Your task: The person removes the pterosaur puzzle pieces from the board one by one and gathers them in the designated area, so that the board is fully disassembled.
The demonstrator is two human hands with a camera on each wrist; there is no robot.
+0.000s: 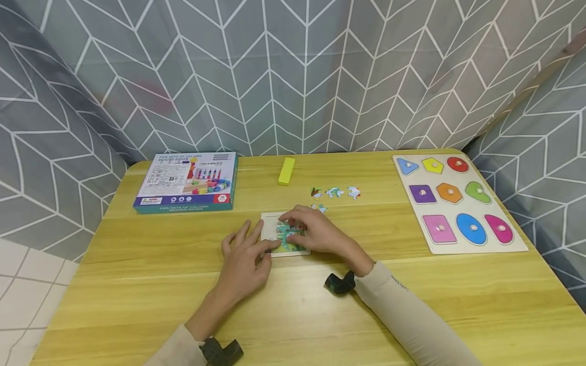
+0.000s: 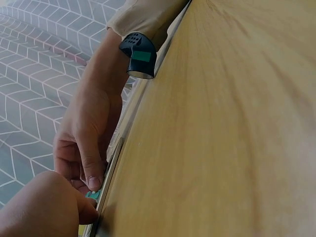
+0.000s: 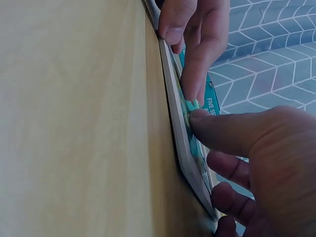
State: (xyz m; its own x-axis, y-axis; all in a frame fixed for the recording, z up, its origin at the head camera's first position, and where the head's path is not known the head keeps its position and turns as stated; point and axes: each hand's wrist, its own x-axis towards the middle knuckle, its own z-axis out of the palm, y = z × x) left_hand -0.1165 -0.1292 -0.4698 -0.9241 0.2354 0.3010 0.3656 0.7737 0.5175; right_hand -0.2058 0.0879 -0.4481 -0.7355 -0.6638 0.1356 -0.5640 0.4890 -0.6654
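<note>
A small jigsaw puzzle board [image 1: 269, 223] with a pale frame lies on the table, green and teal pieces filling its lower and right parts. My left hand [image 1: 244, 256] rests at its left side, fingers spread, with the index fingertip on the picture and the thumb near the lower left corner. From the right, my right hand [image 1: 320, 231] reaches over the board. Its thumb and index finger pinch a teal puzzle piece [image 2: 93, 195] at the board's surface. The right hand's other fingers [image 3: 229, 168] curl over the far edge, and its palm hides the upper right corner.
Several loose puzzle pieces [image 1: 334, 192] lie beyond the board. A yellow block [image 1: 286, 171] is farther back. A beaded-toy box [image 1: 185, 182] stands at the back left, and a shape board [image 1: 458, 203] with knobbed pieces lies at the right. A patterned curtain [image 1: 293, 76] hangs behind the table.
</note>
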